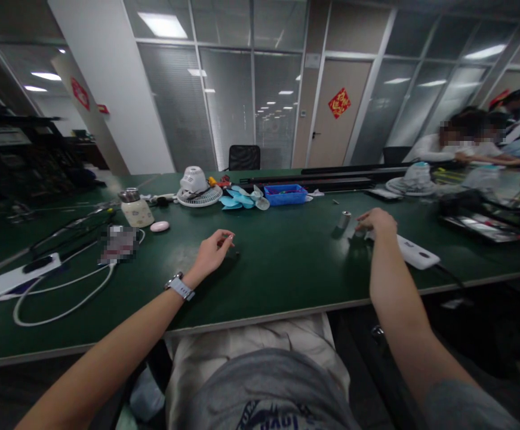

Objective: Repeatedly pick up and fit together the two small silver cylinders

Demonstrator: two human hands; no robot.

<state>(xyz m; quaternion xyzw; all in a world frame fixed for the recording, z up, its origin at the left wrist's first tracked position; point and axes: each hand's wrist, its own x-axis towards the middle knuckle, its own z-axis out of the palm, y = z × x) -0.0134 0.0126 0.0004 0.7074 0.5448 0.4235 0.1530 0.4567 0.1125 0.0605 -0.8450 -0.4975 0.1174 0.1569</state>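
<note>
My left hand hovers over the dark green table top with its fingers curled together. A small dark item may lie between the fingertips, but it is too small to tell. My right hand is curled downward near a small dark object on the table. A short metal cylinder stands just left of that hand, and a white power strip lies to its right.
Along the far side are a white desk fan, light-blue fan blades and a blue plastic tray. A lidded cream jar and a white cable lie left. Several people work at the far right.
</note>
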